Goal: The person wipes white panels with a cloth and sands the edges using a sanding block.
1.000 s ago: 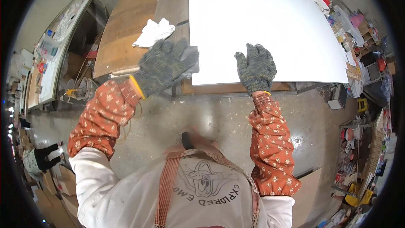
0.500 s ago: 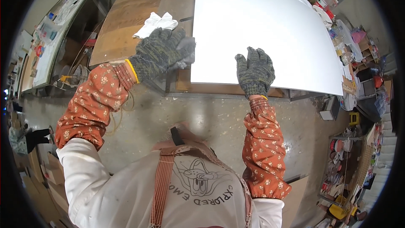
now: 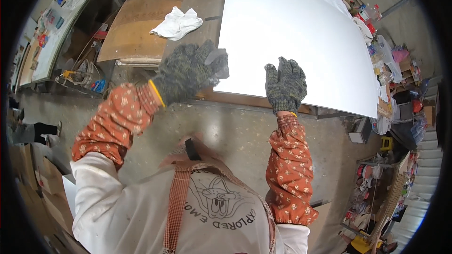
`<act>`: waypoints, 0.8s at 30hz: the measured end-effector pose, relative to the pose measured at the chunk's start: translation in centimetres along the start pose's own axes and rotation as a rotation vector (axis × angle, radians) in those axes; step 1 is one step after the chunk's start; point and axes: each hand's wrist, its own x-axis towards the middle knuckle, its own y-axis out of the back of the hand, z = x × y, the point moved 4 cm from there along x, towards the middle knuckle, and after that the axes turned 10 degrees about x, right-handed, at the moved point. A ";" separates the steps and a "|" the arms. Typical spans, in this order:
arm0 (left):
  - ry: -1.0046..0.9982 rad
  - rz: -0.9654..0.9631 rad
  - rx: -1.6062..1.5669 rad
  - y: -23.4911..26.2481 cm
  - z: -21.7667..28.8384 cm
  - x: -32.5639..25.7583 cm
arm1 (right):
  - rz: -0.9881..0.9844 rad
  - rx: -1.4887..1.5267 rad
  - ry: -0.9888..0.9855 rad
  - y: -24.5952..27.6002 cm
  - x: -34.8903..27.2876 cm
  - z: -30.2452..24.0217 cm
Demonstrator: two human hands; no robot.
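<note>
at far left a person (image 3: 37, 132) in dark trousers stands on the grey, speckled floor (image 3: 226, 134), near a side bench (image 3: 77, 16) with a whitish top and clutter. next comes the worktable (image 3: 132, 28), its brown boards stained and worn, with a crumpled white cloth (image 3: 178, 24) on it. the left hand (image 3: 184, 71), in a dark knitted glove and slightly blurred, pinches a grey pad (image 3: 222, 66) between thumb and fingers — the pad sits at the left edge of a white panel (image 3: 296, 33), near its front corner. the panel lies on the worktable, smooth and bright. the right hand (image 3: 286, 86), gloved alike, rests flat on the panel by the front edge, fingers nearly together, thumb a little apart. further right are plastic bottles (image 3: 375, 14), a crowded rack (image 3: 369, 188) and a pale ribbed wall (image 3: 427, 197).

as for writing — dark capital letters (image 3: 195, 210) curve around a cartoon figure (image 3: 220, 200) on the wearer's white top (image 3: 141, 211). labels on the bottles are too small to read.
</note>
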 end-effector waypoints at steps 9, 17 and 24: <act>-0.163 -0.067 0.004 -0.4 -1.1 2.1 | 0.045 0.038 0.055 0.1 0.1 0.0; -0.079 -0.077 -0.114 1.0 1.9 -0.9 | -0.012 0.047 -0.004 0.0 0.2 0.1; 0.095 -0.161 -0.267 -3.8 -1.7 2.4 | 0.100 0.018 0.114 -0.3 -0.1 -0.3</act>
